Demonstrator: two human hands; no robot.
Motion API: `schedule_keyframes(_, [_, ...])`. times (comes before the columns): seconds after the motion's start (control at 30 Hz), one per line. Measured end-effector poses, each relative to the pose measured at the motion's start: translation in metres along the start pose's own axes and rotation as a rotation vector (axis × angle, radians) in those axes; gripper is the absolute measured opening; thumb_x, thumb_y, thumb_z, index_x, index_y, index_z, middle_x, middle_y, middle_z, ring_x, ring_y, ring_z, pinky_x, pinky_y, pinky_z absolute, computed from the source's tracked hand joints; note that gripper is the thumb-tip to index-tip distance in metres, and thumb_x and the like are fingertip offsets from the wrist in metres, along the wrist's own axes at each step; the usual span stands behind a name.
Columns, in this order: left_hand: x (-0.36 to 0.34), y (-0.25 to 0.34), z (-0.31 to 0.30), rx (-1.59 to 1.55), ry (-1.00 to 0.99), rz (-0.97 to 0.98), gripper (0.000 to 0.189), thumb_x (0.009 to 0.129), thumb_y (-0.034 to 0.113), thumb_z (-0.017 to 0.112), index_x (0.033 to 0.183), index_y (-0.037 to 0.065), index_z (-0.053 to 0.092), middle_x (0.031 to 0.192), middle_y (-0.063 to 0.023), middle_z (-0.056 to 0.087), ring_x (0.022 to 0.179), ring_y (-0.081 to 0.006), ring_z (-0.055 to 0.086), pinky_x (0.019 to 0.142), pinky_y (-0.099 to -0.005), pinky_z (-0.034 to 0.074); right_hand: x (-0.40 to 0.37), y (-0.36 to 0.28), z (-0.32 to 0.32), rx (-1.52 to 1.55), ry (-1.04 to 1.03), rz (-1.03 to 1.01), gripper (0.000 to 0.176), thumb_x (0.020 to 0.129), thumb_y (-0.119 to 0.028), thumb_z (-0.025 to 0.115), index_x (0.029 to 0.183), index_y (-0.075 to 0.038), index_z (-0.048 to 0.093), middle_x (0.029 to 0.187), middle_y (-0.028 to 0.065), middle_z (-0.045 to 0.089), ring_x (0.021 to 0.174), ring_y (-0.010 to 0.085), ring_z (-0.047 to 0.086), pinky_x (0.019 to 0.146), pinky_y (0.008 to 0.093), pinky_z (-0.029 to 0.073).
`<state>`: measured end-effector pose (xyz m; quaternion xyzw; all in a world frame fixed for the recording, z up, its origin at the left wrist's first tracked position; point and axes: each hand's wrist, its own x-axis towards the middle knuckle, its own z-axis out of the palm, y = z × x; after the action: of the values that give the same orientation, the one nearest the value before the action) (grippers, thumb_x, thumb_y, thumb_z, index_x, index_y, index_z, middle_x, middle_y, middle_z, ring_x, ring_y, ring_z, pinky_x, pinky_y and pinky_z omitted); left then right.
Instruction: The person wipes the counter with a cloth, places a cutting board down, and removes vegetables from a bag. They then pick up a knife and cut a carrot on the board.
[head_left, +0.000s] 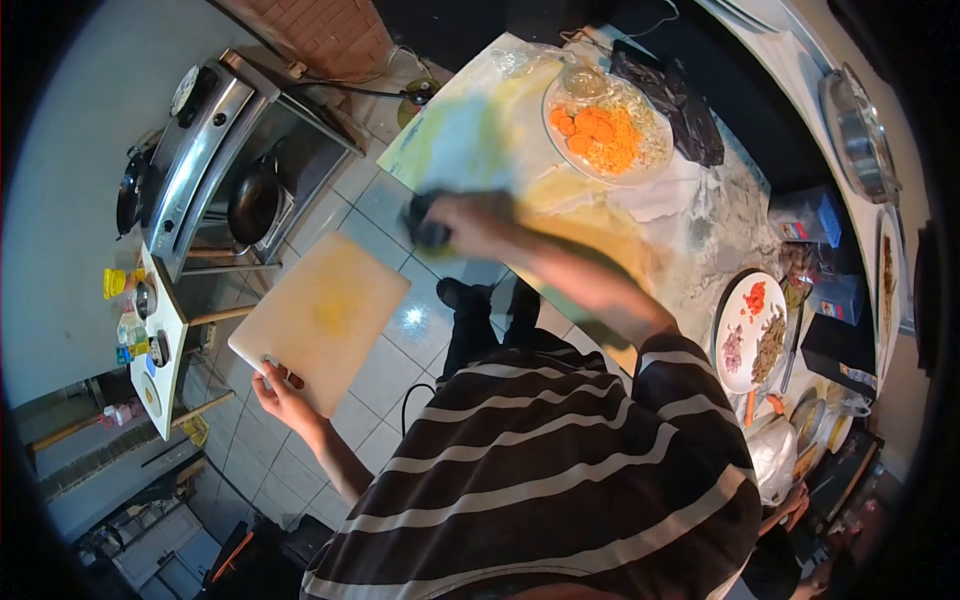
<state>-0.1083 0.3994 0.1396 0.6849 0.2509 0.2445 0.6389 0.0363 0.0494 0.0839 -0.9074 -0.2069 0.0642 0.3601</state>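
My left hand [288, 398] grips a pale cutting board [322, 312] by its lower edge, with the board tilted over the tiled floor. A yellow stain marks the board's middle. My right hand [462, 222], smeared by motion, is closed around a dark cloth-like thing [428, 222] just off the table's left edge. On the colourful table [560, 215], a large plate [645, 176] holds sliced and shredded carrots [612, 145] and pale shreds. At the right, a white plate [735, 372] carries chopped red, purple and brownish food.
A stove [200, 165] with a black pan [256, 203] below stands at the left, near a small side table [165, 340]. A black plastic bag [690, 115] lies beside the large plate. Another person's hands [790, 508] show at the lower right.
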Motion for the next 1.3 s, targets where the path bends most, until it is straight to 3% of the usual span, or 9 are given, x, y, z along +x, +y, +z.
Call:
schedule_keyframes(0.13, [0.005, 0.007, 0.010, 0.029, 0.034, 0.092, 0.022, 0.100, 0.029, 0.057, 0.098, 0.009, 0.050, 0.075, -0.0024, 0.061, 0.058, -0.0037, 0.046, 0.050, -0.0194, 0.029, -0.035, 0.008, 0.038, 0.311, 0.046, -0.155, 0.044, 0.070, 0.007, 0.061, 0.113, -0.001, 0.061, 0.122, 0.0153, 0.059, 0.114, 0.0336, 0.058, 0.097, 0.0419, 0.047])
schedule_keyframes(0.4, [-0.014, 0.004, 0.000, -0.080, 0.020, 0.050, 0.021, 0.100, 0.028, 0.058, 0.100, 0.008, 0.050, 0.077, -0.0041, 0.063, 0.059, -0.0042, 0.050, 0.050, -0.0189, 0.032, -0.064, 0.095, 0.011, -0.526, 0.632, 0.205, 0.049, 0.074, -0.001, 0.065, 0.122, 0.006, 0.054, 0.129, 0.0249, 0.051, 0.121, 0.0422, 0.049, 0.101, 0.0459, 0.042])
schedule_keyframes(0.47, [-0.023, 0.004, 0.002, -0.079, -0.001, 0.037, 0.022, 0.099, 0.029, 0.058, 0.099, 0.008, 0.050, 0.077, -0.0046, 0.064, 0.059, -0.0044, 0.051, 0.049, -0.0190, 0.033, -0.060, 0.071, 0.031, -0.222, 0.471, 0.350, 0.048, 0.075, -0.002, 0.062, 0.121, 0.007, 0.053, 0.139, 0.0234, 0.044, 0.121, 0.0424, 0.048, 0.100, 0.0457, 0.044])
schedule_keyframes(0.6, [-0.032, 0.008, 0.015, -0.064, 0.013, 0.030, 0.021, 0.098, 0.028, 0.059, 0.097, 0.009, 0.051, 0.077, -0.0027, 0.061, 0.060, -0.0044, 0.049, 0.050, -0.0193, 0.033, -0.071, 0.014, 0.073, 0.439, -0.172, -0.043, 0.038, 0.076, -0.002, 0.061, 0.113, 0.001, 0.063, 0.104, 0.0225, 0.066, 0.097, 0.0363, 0.064, 0.084, 0.0413, 0.051])
schedule_keyframes(0.7, [-0.040, 0.015, 0.015, -0.031, 0.035, 0.057, 0.021, 0.099, 0.028, 0.057, 0.099, 0.008, 0.051, 0.077, -0.0049, 0.064, 0.058, -0.0039, 0.049, 0.049, -0.0187, 0.032, -0.079, -0.005, 0.064, 0.629, -0.209, -0.055, 0.037, 0.075, 0.003, 0.057, 0.111, -0.005, 0.065, 0.093, 0.0207, 0.068, 0.090, 0.0352, 0.066, 0.081, 0.0387, 0.051])
schedule_keyframes(1.0, [-0.054, 0.011, -0.012, -0.085, 0.031, 0.062, 0.022, 0.099, 0.027, 0.059, 0.103, 0.007, 0.051, 0.076, 0.0000, 0.058, 0.059, -0.0028, 0.044, 0.050, -0.0185, 0.030, -0.143, 0.077, -0.001, -0.221, 0.737, 0.221, 0.038, 0.076, -0.001, 0.063, 0.113, -0.001, 0.060, 0.116, 0.0202, 0.054, 0.110, 0.0403, 0.050, 0.095, 0.0452, 0.043])
schedule_keyframes(1.13, [-0.053, 0.018, 0.006, -0.051, 0.030, 0.078, 0.022, 0.098, 0.027, 0.060, 0.102, 0.007, 0.051, 0.077, -0.0005, 0.059, 0.060, -0.0035, 0.045, 0.051, -0.0189, 0.031, -0.151, 0.060, 0.054, -0.263, 0.352, 0.081, 0.033, 0.075, -0.004, 0.061, 0.107, -0.001, 0.059, 0.111, 0.0197, 0.055, 0.103, 0.0403, 0.052, 0.086, 0.0505, 0.044])
schedule_keyframes(1.23, [-0.041, 0.021, 0.010, -0.068, -0.038, 0.111, 0.021, 0.098, 0.027, 0.060, 0.100, 0.007, 0.051, 0.078, -0.0010, 0.059, 0.061, -0.0041, 0.046, 0.051, -0.0189, 0.031, -0.148, 0.010, 0.061, 0.511, -0.283, -0.301, 0.027, 0.078, 0.001, 0.061, 0.105, -0.002, 0.064, 0.102, 0.0131, 0.061, 0.101, 0.0305, 0.060, 0.089, 0.0394, 0.047])
schedule_keyframes(1.3, [-0.045, 0.032, 0.023, -0.061, -0.014, 0.141, 0.021, 0.098, 0.027, 0.060, 0.098, 0.008, 0.052, 0.076, 0.0003, 0.057, 0.060, -0.0036, 0.045, 0.051, -0.0189, 0.030, -0.149, 0.000, 0.048, 0.563, -0.064, -0.250, 0.023, 0.083, -0.003, 0.062, 0.105, -0.004, 0.065, 0.101, 0.0126, 0.062, 0.096, 0.0307, 0.062, 0.086, 0.0399, 0.048])
